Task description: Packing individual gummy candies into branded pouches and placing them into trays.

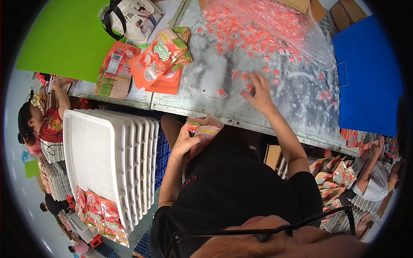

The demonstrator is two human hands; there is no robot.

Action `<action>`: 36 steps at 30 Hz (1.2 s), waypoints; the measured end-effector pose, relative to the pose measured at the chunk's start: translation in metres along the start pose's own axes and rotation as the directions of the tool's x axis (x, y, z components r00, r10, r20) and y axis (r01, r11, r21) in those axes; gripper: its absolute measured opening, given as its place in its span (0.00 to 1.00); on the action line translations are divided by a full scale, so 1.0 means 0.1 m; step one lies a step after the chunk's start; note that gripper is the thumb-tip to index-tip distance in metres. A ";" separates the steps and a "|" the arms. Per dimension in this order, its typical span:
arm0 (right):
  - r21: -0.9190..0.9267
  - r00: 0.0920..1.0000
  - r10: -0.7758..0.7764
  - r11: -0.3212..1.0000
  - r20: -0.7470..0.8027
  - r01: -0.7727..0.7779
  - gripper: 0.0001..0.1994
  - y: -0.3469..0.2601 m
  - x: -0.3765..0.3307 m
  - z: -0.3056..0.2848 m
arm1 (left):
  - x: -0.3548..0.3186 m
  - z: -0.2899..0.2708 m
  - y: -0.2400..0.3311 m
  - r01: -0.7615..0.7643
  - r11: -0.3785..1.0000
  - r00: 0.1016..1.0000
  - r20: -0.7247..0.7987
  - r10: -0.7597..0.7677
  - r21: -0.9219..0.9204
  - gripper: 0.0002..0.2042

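My left hand (184, 142) is closed round a pink-and-red foil pouch (208, 129), held in front of my body at the table's near edge. The pouch's mouth gapes upward. Over the metal tabletop (189, 96), my right hand (260, 95) reaches with fingers apart, thumb and fingertips by a small red candy in a clear wrapper (249, 87). Whether the fingertips touch it is hard to tell. Another wrapped candy (221, 92) lies to the left of this hand. More are scattered beyond it, spilling from a large clear plastic bag (275, 26).
Stacked flat pouches (161, 56) lie at the back left beside a white tote bag (133, 19) and a green panel (64, 38). White trays (90, 142) are stacked on my left. A blue panel (365, 73) borders the right side. Other people work on both sides.
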State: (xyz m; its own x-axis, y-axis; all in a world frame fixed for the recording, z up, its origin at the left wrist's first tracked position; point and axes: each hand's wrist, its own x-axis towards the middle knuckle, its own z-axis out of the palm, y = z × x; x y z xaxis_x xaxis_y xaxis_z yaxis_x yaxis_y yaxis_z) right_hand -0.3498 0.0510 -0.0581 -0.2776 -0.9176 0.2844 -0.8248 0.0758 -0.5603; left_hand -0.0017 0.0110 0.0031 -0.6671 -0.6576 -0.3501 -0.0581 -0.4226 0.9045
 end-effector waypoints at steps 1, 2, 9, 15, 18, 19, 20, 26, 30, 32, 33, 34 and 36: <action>0.001 1.000 0.000 1.000 -0.001 0.000 0.42 -0.08 -0.05 0.00 | 0.01 0.01 0.01 -0.004 1.000 1.000 0.007 0.004 0.003 0.26; -0.063 0.999 -0.025 0.998 0.042 0.028 0.44 -0.14 -0.09 0.01 | 0.01 0.01 0.00 -0.004 1.000 1.000 0.006 0.004 0.004 0.26; -0.253 0.988 -0.117 0.957 0.103 0.139 0.48 -0.44 0.13 0.04 | 0.06 -0.02 0.09 -0.123 0.981 0.989 -0.066 0.134 0.150 0.26; -0.180 0.966 -0.215 0.954 0.141 0.239 0.36 -0.56 0.25 0.38 | 0.10 0.00 0.29 -0.246 0.780 0.902 -0.159 0.402 0.575 0.29; 0.033 0.943 -0.303 0.953 0.137 0.301 0.22 -0.60 0.27 0.40 | 0.14 0.07 0.38 -0.257 0.594 0.817 -0.157 0.555 0.763 0.30; 0.040 0.942 -0.307 0.952 0.137 0.305 0.22 -0.60 0.26 0.43 | 0.17 0.12 0.41 -0.262 0.547 0.775 -0.164 0.610 0.795 0.30; -0.016 0.931 -0.356 0.933 0.080 0.359 0.17 -0.57 0.24 0.47 | 0.21 0.12 0.38 -0.277 0.500 0.757 -0.134 0.640 0.820 0.35; 0.057 0.925 -0.381 0.923 0.002 0.380 0.09 -0.47 0.25 0.49 | 0.39 0.21 0.36 -0.188 0.369 0.711 -0.133 0.691 0.910 0.42; 0.470 0.927 -0.359 0.840 0.107 0.271 0.06 -0.81 0.48 -0.04 | 0.47 0.26 0.38 -0.101 0.198 0.722 -0.065 0.689 0.975 0.45; 0.382 0.872 -0.425 0.868 0.241 0.318 0.05 -1.00 0.57 -0.28 | 0.50 0.32 0.38 -0.102 0.137 0.726 -0.020 0.688 0.985 0.46; 0.298 0.796 -0.472 0.877 0.379 0.378 0.04 -1.08 0.60 -0.36 | 0.52 0.36 0.38 -0.097 0.078 0.727 0.017 0.687 0.992 0.47; 0.295 0.798 -0.472 0.877 0.375 0.380 0.04 -1.17 0.64 -0.40 | 0.53 0.39 0.38 -0.101 0.074 0.724 0.022 0.689 0.992 0.47; 0.294 0.803 -0.463 0.881 0.376 0.371 0.06 -1.30 0.68 -0.43 | 0.54 0.47 0.37 -0.146 0.139 0.727 0.011 0.687 0.980 0.45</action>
State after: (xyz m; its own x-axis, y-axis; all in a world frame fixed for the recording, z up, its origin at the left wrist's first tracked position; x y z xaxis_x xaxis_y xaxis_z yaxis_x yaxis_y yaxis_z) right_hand -0.2827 -0.0041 0.0676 0.3445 -0.9183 0.1951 -0.6848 -0.3880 -0.6168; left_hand -0.0748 -0.0107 0.0294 -0.5326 -0.7614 0.3696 -0.6383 0.6481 0.4154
